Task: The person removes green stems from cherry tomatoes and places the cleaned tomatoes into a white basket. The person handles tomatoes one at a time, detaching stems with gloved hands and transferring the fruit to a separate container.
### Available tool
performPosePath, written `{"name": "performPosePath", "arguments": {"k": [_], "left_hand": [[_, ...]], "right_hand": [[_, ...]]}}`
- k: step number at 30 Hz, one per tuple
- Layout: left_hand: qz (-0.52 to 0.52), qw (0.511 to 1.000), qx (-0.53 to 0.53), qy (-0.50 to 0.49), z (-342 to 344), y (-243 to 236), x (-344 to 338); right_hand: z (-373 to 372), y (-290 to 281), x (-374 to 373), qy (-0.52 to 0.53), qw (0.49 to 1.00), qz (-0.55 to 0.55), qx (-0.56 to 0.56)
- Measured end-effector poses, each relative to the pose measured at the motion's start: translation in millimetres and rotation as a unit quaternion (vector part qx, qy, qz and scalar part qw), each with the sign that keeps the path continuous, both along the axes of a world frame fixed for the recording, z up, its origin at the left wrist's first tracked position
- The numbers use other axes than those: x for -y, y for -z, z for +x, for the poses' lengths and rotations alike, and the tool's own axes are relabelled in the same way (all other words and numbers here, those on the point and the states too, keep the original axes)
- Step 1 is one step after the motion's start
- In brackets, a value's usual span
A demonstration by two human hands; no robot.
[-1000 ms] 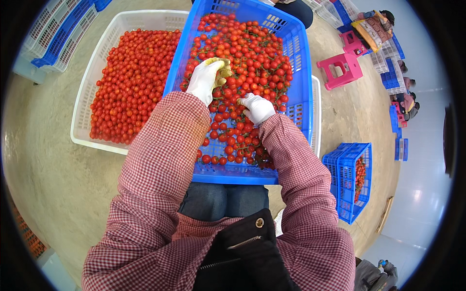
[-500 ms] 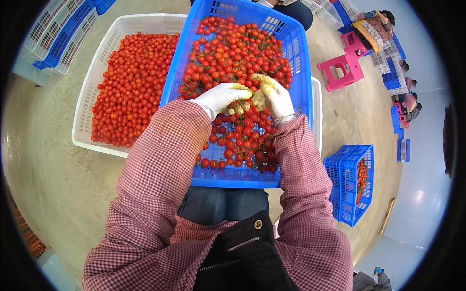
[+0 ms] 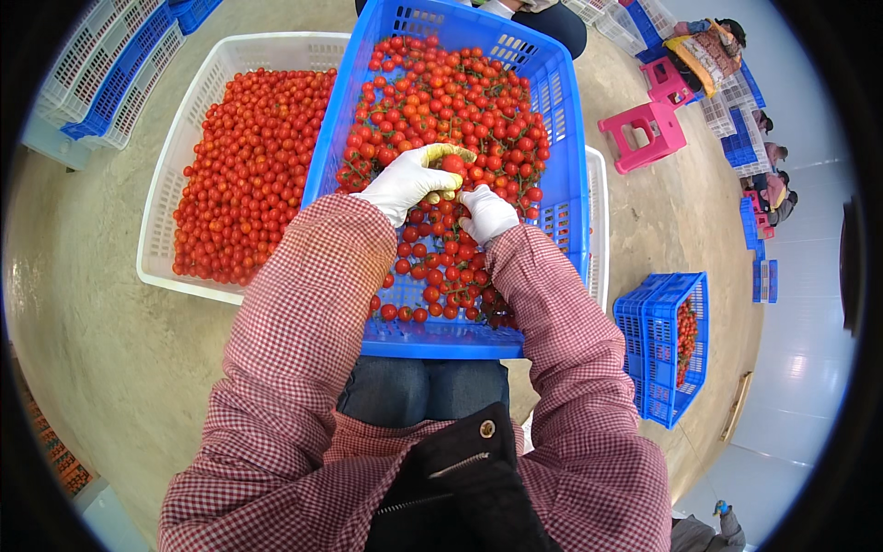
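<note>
Both of my hands wear white gloves with yellow-stained fingers, and they work above a blue crate point(image 3: 441, 342) of cherry tomatoes on green stems point(image 3: 460, 110). My left hand point(image 3: 405, 184) is closed around a red cherry tomato point(image 3: 452, 164), which shows between thumb and fingers. Just to the right and slightly nearer, my right hand point(image 3: 488, 214) has its fingers pinched together close to the left fingertips. Whatever sits in that pinch is hidden. Tomatoes lie thick in the crate's far part and thinner nearer me, where the blue bottom shows.
At the left stands a white crate point(image 3: 156, 221) of loose tomatoes. Another white crate point(image 3: 598, 230) shows under the blue one's right side. Stacked blue crates point(image 3: 644, 350) with tomatoes and a pink stool point(image 3: 648, 133) are at right. Beyond the crate, another person's dark-clothed leg point(image 3: 556, 26) shows.
My right hand has moved nearer and left, its fingers going from spread to pinched. A tomato now shows in my left hand. The blue crate has shifted slightly left.
</note>
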State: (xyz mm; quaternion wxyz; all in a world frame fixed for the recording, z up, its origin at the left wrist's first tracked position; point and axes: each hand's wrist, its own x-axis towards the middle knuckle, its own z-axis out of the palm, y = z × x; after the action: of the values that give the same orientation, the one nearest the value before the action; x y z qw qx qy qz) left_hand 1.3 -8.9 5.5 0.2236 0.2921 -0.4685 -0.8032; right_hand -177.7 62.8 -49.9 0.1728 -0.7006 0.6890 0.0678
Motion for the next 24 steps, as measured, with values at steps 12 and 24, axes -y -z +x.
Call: {"name": "performPosePath", "arguments": {"k": [12,24], "left_hand": [[0.124,0.983,0.051,-0.126,3.2,1.5,5.7],[0.160,0.986,-0.016,0.032,-5.5,8.5,-3.5]], "right_hand": [[-18.2,-20.4,10.0,0.221,0.774,-0.024,0.593],[14.5,-63.3,-0.4,0.148,0.756,-0.190,0.608]]}}
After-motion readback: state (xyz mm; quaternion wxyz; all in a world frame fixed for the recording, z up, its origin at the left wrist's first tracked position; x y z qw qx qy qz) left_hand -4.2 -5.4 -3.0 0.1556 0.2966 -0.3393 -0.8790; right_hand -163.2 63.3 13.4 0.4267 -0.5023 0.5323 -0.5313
